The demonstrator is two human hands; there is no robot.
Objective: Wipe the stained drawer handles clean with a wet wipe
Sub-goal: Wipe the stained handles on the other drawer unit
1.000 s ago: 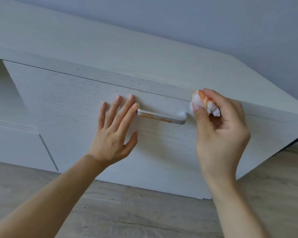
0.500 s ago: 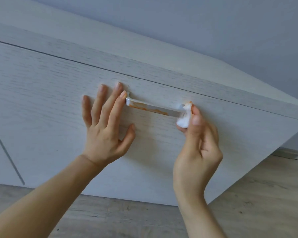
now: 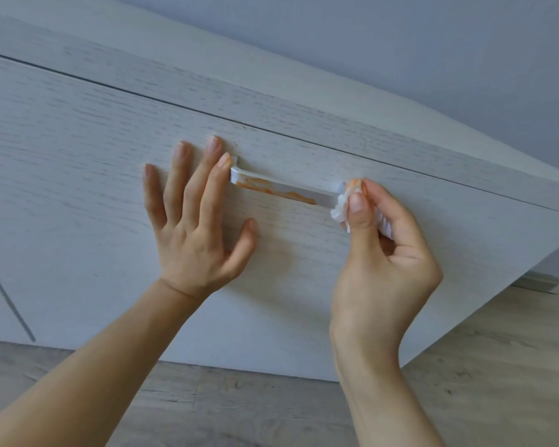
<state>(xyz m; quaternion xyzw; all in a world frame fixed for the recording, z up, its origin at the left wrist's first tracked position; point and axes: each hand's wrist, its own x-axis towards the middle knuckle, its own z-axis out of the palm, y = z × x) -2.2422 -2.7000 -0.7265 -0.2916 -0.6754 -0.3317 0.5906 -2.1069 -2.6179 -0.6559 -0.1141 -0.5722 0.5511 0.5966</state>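
A silver bar handle (image 3: 281, 188) with orange smears along its lower edge sits on a white wood-grain drawer front (image 3: 94, 150). My right hand (image 3: 381, 253) pinches a bunched white wet wipe (image 3: 341, 209), orange-stained at its top, against the handle's right end. My left hand (image 3: 194, 221) lies flat on the drawer front with fingers spread, its index fingertip touching the handle's left end.
The cabinet's top panel (image 3: 271, 101) runs above the drawer, with a grey-blue wall (image 3: 400, 43) behind. A second drawer seam (image 3: 7, 298) shows at lower left. Grey wood-look floor (image 3: 239, 411) lies below, and the cabinet's right corner (image 3: 555, 240) ends near a baseboard.
My right hand brought the wipe down from beside the handle onto its right end. The view has closed in on the drawer; my left hand stays flat by the handle's left end.
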